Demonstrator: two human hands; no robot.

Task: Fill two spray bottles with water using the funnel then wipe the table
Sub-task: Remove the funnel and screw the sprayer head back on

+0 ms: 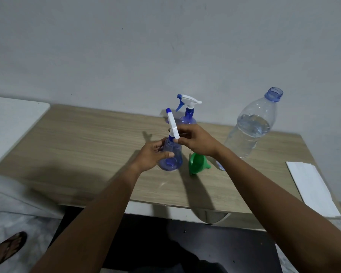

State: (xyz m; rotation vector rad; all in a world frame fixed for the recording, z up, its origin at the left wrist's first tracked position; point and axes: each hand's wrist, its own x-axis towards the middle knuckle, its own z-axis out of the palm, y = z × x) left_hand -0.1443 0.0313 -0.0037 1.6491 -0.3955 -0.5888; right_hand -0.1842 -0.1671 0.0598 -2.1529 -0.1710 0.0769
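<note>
The left hand point(155, 154) curls round the near spray bottle point(172, 158) standing on the table point(87, 138), while the right hand point(197, 140) pinches its white spray head point(172, 125). The green funnel point(197, 163) lies just right, beneath the right wrist.

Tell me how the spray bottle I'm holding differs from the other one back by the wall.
The held spray bottle is gripped at its body by the left hand and pinched at its neck by the right hand; the rear spray bottle stands untouched. The held one's nozzle points toward the wall; the rear one's points left. Both have translucent blue bodies and white-and-blue sprayers.
</note>
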